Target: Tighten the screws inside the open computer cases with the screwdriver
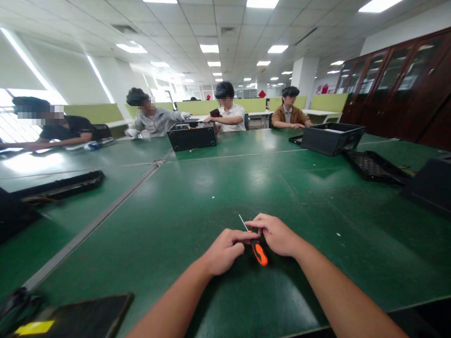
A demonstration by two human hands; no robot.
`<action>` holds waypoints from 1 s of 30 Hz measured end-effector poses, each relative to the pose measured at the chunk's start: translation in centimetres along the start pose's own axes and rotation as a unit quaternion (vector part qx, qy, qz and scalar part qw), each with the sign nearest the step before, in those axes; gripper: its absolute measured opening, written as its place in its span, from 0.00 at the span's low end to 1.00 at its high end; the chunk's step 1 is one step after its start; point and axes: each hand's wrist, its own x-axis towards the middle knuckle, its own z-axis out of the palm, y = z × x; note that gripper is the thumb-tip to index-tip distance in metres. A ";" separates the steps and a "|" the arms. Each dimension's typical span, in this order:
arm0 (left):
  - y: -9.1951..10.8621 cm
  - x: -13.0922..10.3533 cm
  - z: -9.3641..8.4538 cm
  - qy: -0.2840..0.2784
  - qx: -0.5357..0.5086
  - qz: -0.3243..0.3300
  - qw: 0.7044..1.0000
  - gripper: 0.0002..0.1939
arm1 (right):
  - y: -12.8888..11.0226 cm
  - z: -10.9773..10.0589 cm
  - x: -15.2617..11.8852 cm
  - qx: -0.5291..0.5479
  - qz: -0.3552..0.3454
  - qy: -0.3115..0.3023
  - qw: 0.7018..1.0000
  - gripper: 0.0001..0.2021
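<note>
Together, my left hand (222,251) and right hand (276,234) pinch one orange-handled screwdriver (257,248) over the green table (197,197); four people sit beyond, two black cases (192,136) between.

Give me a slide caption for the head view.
Both hands hold an orange-handled screwdriver over a green table.

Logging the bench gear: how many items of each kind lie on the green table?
Orange-handled screwdriver, held by left hand and right hand: 1
Open black metal computer cases: 2
Flat black perforated panel: 1
Total: 4
</note>
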 end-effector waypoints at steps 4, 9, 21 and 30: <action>-0.5 0.0 0.0 0.003 -0.049 -0.011 0.999 0.33 | -0.2 -0.2 0.0 -0.003 -0.002 0.007 1.000 0.36; -0.6 0.0 0.0 -0.005 -0.078 -0.023 0.997 0.29 | -1.0 -0.3 -0.1 0.000 -0.026 -0.017 1.000 0.32; 0.6 -0.1 0.0 -0.022 -0.065 -0.016 0.998 0.30 | -1.4 -0.3 -0.1 -0.001 -0.032 -0.032 0.999 0.27; 0.2 -0.1 -0.1 -0.013 0.001 0.014 1.000 0.30 | -1.2 -0.5 -0.1 -0.011 -0.023 0.003 1.000 0.30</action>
